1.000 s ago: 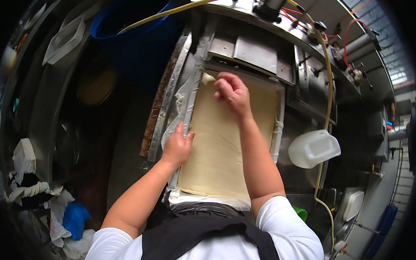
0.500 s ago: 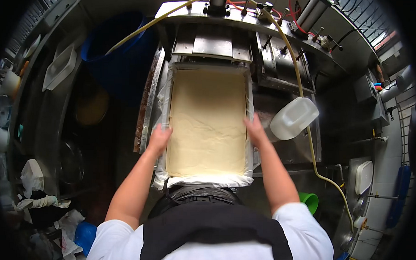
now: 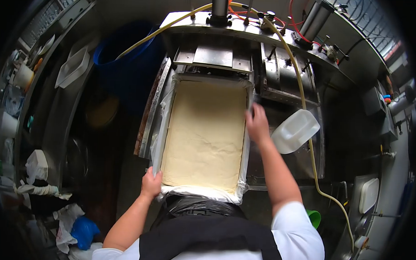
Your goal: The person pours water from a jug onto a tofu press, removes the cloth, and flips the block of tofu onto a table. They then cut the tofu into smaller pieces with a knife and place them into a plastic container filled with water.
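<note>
Slab point(image 3: 203, 134): pale cream, creased; one.
Tray point(image 3: 245, 165): one, white-lined.
Left hand point(image 3: 151, 183): clamped on tray edge, eight o'clock.
Right hand point(image 3: 257, 123): two o'clock, blurred; cannot tell its grip.

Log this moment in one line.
pale yellow slab: in white-lined rectangular tray | left hand: at near left edge | right hand: by right edge, blurred

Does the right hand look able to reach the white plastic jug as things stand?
Probably yes: the right hand is close beside the white plastic jug, and I see nothing between them.
</note>
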### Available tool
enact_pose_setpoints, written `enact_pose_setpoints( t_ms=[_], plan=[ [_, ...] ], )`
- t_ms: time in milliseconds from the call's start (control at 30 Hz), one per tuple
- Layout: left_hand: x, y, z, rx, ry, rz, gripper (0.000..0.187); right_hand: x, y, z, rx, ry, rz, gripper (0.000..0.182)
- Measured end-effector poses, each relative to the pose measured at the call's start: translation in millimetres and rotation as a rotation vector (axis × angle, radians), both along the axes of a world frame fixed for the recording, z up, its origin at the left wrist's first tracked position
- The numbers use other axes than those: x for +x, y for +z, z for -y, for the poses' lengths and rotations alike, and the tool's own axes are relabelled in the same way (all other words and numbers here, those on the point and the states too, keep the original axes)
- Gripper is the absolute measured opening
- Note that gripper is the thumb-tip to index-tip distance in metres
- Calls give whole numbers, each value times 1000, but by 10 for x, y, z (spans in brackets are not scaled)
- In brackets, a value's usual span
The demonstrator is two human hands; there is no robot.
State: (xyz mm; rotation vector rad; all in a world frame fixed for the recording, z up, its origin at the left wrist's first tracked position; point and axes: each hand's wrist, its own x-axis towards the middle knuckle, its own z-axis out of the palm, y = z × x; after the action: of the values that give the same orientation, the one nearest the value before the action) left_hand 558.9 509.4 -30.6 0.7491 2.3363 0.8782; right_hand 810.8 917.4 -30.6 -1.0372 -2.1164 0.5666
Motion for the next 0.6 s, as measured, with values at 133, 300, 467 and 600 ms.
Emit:
enact_pose_setpoints(
  t_ms=[133,300,467,600],
  plan=[
    [9,-14,-6,-4,5,-56,47,-809,208,-1113,50,1,324,46],
    [-34,-269,88,-16,53,-167,38,-1131,-498,-2209,-594,109,-87,26],
    [8,-107,39,-30,53,-87,47,-1170,-568,-2165,-669,-87,-451,32],
    [-17,-187,41,-58,63,-61,59,-861,-461,-1964,-764,-79,-344,53]
  ],
)
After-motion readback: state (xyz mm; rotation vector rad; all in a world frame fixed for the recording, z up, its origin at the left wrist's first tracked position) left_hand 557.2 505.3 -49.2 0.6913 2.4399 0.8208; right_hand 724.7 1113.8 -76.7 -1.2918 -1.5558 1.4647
